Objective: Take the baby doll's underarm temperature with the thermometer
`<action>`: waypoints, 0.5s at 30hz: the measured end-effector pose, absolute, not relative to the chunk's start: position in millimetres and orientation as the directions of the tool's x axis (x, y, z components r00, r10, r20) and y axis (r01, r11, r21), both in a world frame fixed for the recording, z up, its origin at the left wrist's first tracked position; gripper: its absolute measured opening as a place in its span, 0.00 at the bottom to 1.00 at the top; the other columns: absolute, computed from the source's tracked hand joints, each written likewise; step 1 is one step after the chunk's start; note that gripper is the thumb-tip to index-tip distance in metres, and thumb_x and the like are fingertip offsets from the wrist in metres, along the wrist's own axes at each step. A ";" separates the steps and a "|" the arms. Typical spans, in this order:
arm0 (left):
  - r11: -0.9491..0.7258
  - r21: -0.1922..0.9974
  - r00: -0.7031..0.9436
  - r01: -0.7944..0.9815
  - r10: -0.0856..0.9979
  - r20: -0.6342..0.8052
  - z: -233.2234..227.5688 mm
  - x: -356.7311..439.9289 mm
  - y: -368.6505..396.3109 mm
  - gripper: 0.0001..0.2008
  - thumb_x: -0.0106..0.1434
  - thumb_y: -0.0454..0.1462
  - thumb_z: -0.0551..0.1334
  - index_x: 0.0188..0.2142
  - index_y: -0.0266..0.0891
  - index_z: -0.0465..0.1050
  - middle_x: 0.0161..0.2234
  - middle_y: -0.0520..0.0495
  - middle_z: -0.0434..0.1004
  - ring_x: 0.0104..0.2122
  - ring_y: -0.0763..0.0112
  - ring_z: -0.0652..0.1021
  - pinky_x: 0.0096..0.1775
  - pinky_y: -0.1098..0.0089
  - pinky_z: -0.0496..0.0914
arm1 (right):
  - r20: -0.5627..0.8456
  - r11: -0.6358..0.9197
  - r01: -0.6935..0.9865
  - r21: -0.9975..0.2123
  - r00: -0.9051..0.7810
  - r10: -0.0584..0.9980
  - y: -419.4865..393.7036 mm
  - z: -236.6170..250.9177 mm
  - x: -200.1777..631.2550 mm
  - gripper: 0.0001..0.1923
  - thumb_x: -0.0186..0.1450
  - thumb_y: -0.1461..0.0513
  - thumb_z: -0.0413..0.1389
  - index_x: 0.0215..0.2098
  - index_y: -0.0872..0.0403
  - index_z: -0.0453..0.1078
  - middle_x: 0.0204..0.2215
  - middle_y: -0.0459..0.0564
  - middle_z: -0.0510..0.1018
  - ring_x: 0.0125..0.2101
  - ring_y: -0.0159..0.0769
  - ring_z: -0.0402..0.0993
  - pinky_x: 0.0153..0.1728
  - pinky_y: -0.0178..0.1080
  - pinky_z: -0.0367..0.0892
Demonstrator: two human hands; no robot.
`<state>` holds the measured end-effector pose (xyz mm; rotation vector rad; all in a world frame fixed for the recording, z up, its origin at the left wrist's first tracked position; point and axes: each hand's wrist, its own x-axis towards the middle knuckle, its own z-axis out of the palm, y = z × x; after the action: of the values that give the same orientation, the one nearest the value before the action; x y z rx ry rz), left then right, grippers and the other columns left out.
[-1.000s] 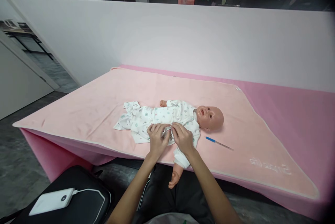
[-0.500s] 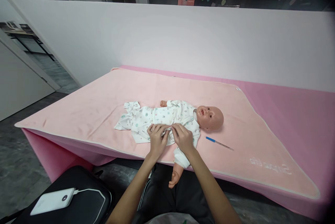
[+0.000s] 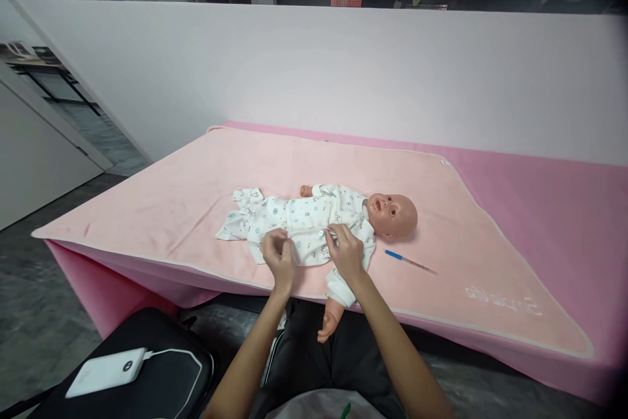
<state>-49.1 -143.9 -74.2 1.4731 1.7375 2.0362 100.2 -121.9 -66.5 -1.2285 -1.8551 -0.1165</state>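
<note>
A baby doll [image 3: 392, 215] lies on its back, head to the right, dressed in a white printed shirt [image 3: 311, 250] and matching trousers [image 3: 230, 226]. My left hand [image 3: 279, 261] has its fingers curled together at the near flap of the shirt, around the waist; slight blur softens its fingertips. At the chest end of that flap, my right hand [image 3: 346, 252] pinches the cloth edge between thumb and fingers. A small round snap shows beside the right fingertips. The doll's near arm [image 3: 331, 319] hangs over the table edge below my right wrist.
A thin stick with a blue end [image 3: 409, 261] lies right of the doll on the peach blanket [image 3: 161, 190]. Pink cloth [image 3: 559, 210] covers the table beneath. On a black seat at lower left rests a white power bank [image 3: 105, 372] with a cable. A white wall rises behind.
My hands were close together at the shirt's edge. The left hand has moved left along the flap, leaving a wider gap. The flap now lies flatter between them, its snap exposed.
</note>
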 end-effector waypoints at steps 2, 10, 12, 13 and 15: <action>-0.324 0.794 -0.630 0.514 0.485 0.606 -75.3 -49.6 -145.3 0.05 0.59 0.33 0.54 0.35 0.40 0.64 0.35 0.48 0.68 0.39 0.66 0.71 0.44 0.64 0.64 | 0.707 0.475 0.794 -0.378 -0.084 0.702 -120.8 -66.6 100.0 0.12 0.68 0.58 0.47 0.39 0.55 0.69 0.33 0.51 0.74 0.32 0.32 0.72 0.29 0.31 0.64; -0.464 0.421 0.067 0.779 0.730 0.680 -59.1 -26.6 -149.0 0.08 0.64 0.36 0.56 0.41 0.45 0.72 0.43 0.49 0.76 0.46 0.65 0.71 0.52 0.59 0.56 | 0.699 0.426 0.723 -0.544 0.111 0.706 -127.7 -63.7 101.3 0.16 0.65 0.56 0.50 0.46 0.57 0.65 0.46 0.59 0.66 0.34 0.36 0.70 0.30 0.37 0.69; -0.454 0.430 0.060 0.781 0.738 0.672 -60.8 -27.9 -149.1 0.07 0.64 0.37 0.56 0.38 0.44 0.74 0.41 0.50 0.77 0.45 0.65 0.72 0.52 0.58 0.56 | 0.690 0.421 0.670 -0.612 0.193 0.697 -137.6 -65.6 113.4 0.15 0.65 0.57 0.49 0.47 0.57 0.65 0.48 0.60 0.65 0.31 0.32 0.69 0.30 0.37 0.69; -0.442 0.445 0.040 0.779 0.743 0.668 -62.5 -29.5 -148.6 0.07 0.64 0.37 0.56 0.36 0.44 0.74 0.40 0.50 0.77 0.44 0.66 0.73 0.52 0.58 0.56 | 0.687 0.404 0.661 -0.632 0.236 0.687 -143.5 -67.7 123.9 0.14 0.65 0.58 0.48 0.46 0.57 0.65 0.48 0.60 0.65 0.30 0.31 0.69 0.30 0.37 0.69; -0.424 0.477 0.017 0.770 0.761 0.649 -65.2 -31.4 -146.9 0.07 0.64 0.38 0.57 0.34 0.44 0.74 0.39 0.50 0.78 0.43 0.66 0.73 0.52 0.58 0.56 | 0.688 0.326 0.709 -0.625 0.303 0.659 -155.5 -74.5 154.2 0.13 0.65 0.59 0.47 0.43 0.57 0.66 0.45 0.59 0.67 0.34 0.35 0.69 0.33 0.38 0.68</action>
<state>-31.4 -146.9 -65.2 2.2476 1.6922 1.4219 154.2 -155.5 -74.5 -1.3661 -1.3892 -0.0527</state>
